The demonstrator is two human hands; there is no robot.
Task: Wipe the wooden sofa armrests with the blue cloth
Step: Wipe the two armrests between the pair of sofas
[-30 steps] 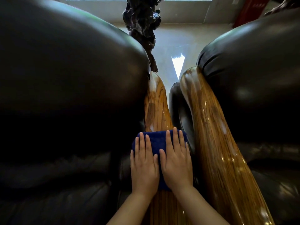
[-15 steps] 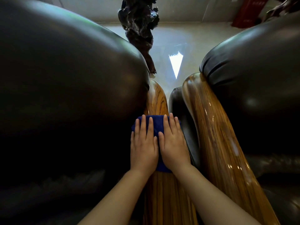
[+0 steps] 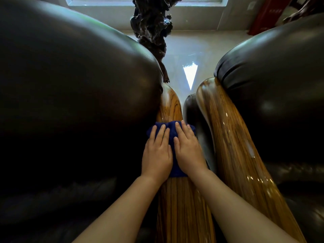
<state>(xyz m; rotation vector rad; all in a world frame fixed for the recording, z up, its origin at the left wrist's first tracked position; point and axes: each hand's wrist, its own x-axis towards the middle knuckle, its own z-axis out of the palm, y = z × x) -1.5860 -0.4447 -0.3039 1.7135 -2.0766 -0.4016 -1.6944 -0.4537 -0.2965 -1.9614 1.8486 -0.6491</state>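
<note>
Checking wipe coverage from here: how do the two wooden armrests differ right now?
The left striped wooden armrest has the folded blue cloth on it, pressed flat by the left hand and right hand; the right striped wooden armrest is bare and untouched. The right one shows bright glare streaks and a pale smudge; the left one's grain looks duller. Both are glossy and flanked by dark leather cushions.

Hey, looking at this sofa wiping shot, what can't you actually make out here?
- Most of the blue cloth: the left hand and right hand lie flat on it in the head view.
- Near end of the left armrest: cut off by the bottom edge.
- Left cushion, lower part: lost in shadow.
- Dark carved object: top cut off by the upper edge.
</note>
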